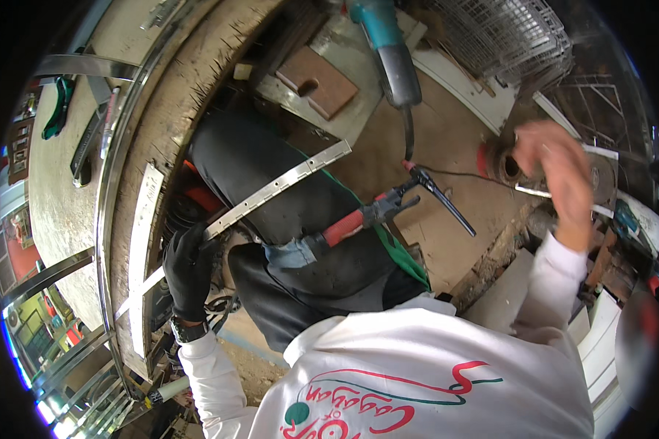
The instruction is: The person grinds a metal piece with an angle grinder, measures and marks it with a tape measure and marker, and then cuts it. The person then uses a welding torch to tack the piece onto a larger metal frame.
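Observation:
My left hand (188, 272), in a black glove, is closed round a long narrow metal strip (279, 187) that has joints along it like a continuous hinge. The strip slants up and right across my dark-trousered legs, and its other end sticks out below the glove toward the bench. A welding torch (344, 227) with a red handle and a long black cap rests across my lap, held by neither hand. Bare and blurred by motion, my right hand (556, 162) is raised at the right, above a round rusty ring-shaped thing (504, 165); its fingers are too smeared to read.
A teal and black power tool (399, 66) lies ahead, its cord running toward me. Beside it is a brown block with a slot (317, 82). To the left stands a worn bench edge (170, 110) with a metal frame (108, 219). Wire racks (505, 40) are at the far right.

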Action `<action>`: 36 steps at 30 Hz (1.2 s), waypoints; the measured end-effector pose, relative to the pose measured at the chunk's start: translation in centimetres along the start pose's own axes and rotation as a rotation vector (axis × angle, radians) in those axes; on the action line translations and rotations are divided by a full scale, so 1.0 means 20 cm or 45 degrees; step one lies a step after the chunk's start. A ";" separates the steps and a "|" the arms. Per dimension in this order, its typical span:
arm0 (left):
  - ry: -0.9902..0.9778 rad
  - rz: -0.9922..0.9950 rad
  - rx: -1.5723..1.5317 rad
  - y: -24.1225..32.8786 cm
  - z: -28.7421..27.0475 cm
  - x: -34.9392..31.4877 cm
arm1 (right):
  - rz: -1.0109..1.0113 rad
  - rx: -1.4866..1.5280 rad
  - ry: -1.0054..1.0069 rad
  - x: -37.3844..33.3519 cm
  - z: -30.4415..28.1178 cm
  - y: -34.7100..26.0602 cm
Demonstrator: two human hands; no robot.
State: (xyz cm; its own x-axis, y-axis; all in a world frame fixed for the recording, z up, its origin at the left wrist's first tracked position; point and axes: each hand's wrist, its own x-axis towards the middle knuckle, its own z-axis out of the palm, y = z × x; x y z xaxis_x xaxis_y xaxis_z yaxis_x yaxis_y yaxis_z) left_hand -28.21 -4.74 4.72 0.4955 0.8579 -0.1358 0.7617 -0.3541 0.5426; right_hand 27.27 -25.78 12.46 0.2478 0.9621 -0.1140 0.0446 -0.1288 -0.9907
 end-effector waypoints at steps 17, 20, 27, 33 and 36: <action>0.102 0.332 0.219 0.55 0.22 0.78 | 0.537 -0.327 0.042 0.99 0.18 0.50; 0.162 0.396 0.199 0.57 0.19 0.76 | 0.325 -0.152 -0.001 0.77 0.08 0.60; 0.084 0.739 -0.896 1.19 0.46 0.62 | 0.172 -0.285 0.388 0.28 -0.04 0.14; -0.575 0.568 -1.768 1.99 0.65 0.59 | -0.261 0.539 0.750 0.18 0.08 -0.22; -1.032 0.432 -1.867 2.00 0.60 0.60 | -0.381 0.665 0.208 0.24 -0.03 -0.20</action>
State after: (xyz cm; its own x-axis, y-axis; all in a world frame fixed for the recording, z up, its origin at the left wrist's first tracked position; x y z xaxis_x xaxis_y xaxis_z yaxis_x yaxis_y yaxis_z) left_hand 13.19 -13.10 14.95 0.9640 0.2639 0.0340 -0.1775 0.5429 0.8208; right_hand 28.84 -20.80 15.85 0.4447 0.8837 0.1462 -0.3340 0.3150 -0.8884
